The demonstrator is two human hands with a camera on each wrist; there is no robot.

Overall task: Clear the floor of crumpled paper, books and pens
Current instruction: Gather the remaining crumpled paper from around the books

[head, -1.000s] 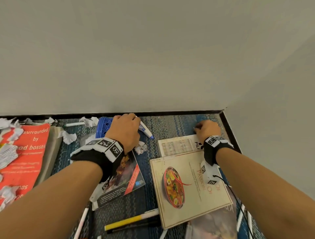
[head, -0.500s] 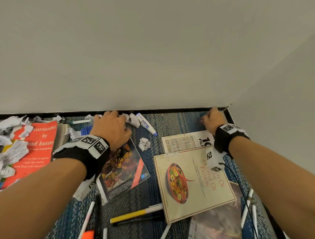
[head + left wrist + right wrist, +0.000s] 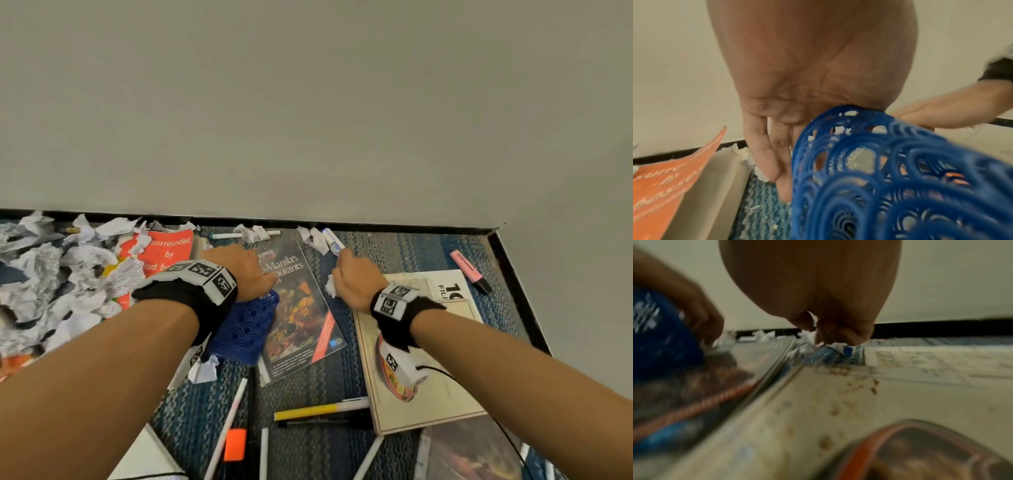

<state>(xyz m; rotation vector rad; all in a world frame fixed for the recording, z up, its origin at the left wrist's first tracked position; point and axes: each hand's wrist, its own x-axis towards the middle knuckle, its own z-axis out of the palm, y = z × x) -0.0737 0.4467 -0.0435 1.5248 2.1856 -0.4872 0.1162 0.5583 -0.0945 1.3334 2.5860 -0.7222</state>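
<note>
My left hand (image 3: 246,270) grips the rim of a blue openwork basket (image 3: 250,325), which is tilted over the "Manila's restaurants" book (image 3: 301,318). In the left wrist view the fingers (image 3: 764,155) run down the outside of the basket (image 3: 890,186). My right hand (image 3: 352,277) is curled round a small ball of crumpled paper (image 3: 329,286) on the carpet between that book and a cream cookbook (image 3: 442,387). The right wrist view shows white paper (image 3: 812,335) inside the curled fingers. A blue-and-white pen (image 3: 333,240) lies just past the knuckles.
A heap of crumpled paper (image 3: 51,284) half covers an orange book (image 3: 168,253) at the left. More paper scraps (image 3: 253,233) line the wall's black skirting. A pink highlighter (image 3: 471,270) lies near the right corner. A yellow pen (image 3: 318,409), orange marker (image 3: 234,443) and white pens lie nearer me.
My left hand has pulled back from the wall with the blue basket, now over the restaurant book. My right hand has left the corner and moved left onto the paper ball.
</note>
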